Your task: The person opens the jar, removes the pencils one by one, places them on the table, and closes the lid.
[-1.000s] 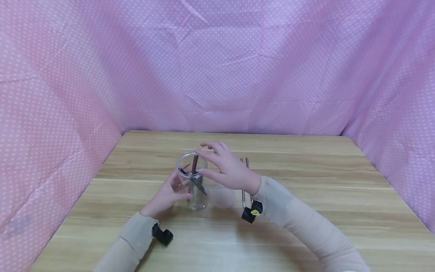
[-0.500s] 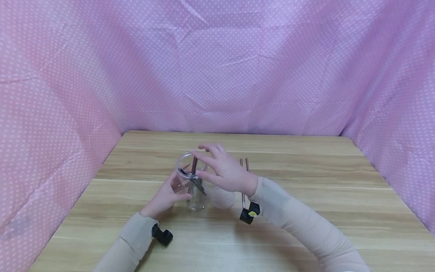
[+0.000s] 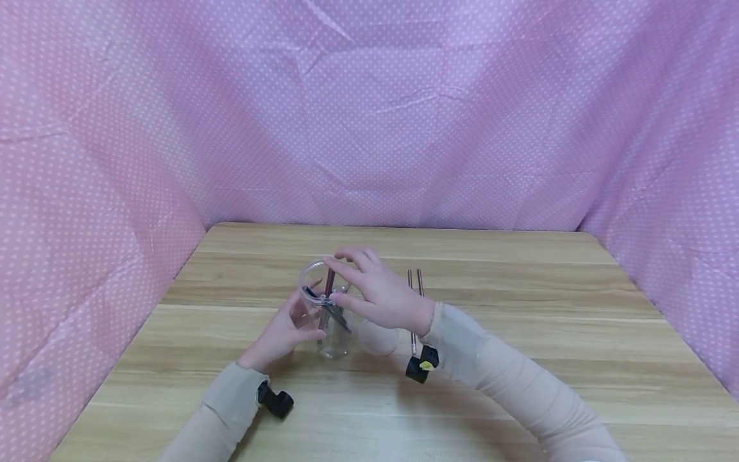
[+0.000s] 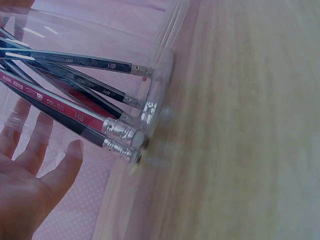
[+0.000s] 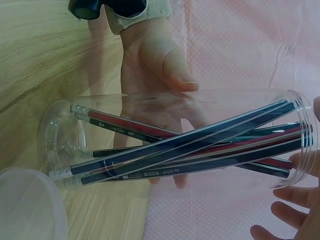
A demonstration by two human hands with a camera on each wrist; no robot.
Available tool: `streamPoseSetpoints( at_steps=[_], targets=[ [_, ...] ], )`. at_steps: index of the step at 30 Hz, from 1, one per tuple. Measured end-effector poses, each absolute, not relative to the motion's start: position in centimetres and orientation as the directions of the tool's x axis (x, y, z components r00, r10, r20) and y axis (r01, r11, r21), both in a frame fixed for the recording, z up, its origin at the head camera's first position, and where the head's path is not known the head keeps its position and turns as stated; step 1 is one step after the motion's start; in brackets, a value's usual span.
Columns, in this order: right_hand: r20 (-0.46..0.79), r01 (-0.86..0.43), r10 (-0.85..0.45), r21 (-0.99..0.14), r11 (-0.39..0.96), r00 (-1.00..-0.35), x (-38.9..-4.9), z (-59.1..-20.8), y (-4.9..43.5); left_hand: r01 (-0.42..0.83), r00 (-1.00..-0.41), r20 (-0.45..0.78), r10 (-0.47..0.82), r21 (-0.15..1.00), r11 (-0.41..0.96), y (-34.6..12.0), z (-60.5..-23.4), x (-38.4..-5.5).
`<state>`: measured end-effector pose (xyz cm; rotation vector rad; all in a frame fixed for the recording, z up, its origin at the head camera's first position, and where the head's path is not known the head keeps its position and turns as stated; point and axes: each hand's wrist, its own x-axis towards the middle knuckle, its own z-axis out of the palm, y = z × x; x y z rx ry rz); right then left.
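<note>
A clear plastic jar (image 3: 337, 346) stands upright on the table. Inside it, several dark and red pencils (image 4: 75, 107) lean at different angles, their eraser ends down at the base. My left hand (image 3: 283, 333) holds the jar from the left, thumb on the near side and fingers around the far side. Over at the jar's mouth is my right hand (image 3: 378, 292), its index finger by the far rim and its thumb by the near rim. Its other fingers (image 5: 290, 197) are spread loosely beside the rim in the right wrist view, nothing held between them.
A round translucent lid (image 3: 378, 338) lies just right of the jar's base. Two more pencils (image 3: 410, 280) lie side by side further right, partly covered by the right wrist. Pink dotted cloth (image 3: 392, 128) hangs behind the wooden table (image 3: 519, 276).
My right hand has shifted slightly left over the jar's mouth, its fingers further across the rim. The left hand, jar and pencils look unmoved.
</note>
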<state>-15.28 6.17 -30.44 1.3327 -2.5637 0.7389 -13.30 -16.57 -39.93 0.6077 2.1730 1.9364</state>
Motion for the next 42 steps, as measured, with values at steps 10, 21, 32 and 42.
streamPoseSetpoints(
  at_steps=[10, 21, 32, 42],
  targets=[
    [0.357, -0.785, -0.702, -0.353, 0.51, -0.616, -15.1, -30.7, 6.2, 0.173, -0.912, 0.111, 0.394, 0.977, 0.124, -16.6, -40.0, -13.3],
    [0.451, -0.811, -0.674, -0.31, 0.496, -0.585, -15.1, -30.7, 6.0, 0.175, -0.91, 0.115, 0.398, 0.978, 0.117, -16.6, -40.2, -13.4],
    [0.601, -0.895, -0.678, -0.165, 0.414, -0.424, -15.2, -29.7, 4.8, 0.157, -0.916, 0.104, 0.388, 0.982, 0.106, -16.7, -40.3, -13.6],
    [0.41, -0.829, -0.721, -0.292, 0.477, -0.558, -15.8, -27.2, 3.6, 0.194, -0.92, 0.126, 0.371, 0.969, 0.152, -16.8, -40.3, -13.5]
  ],
)
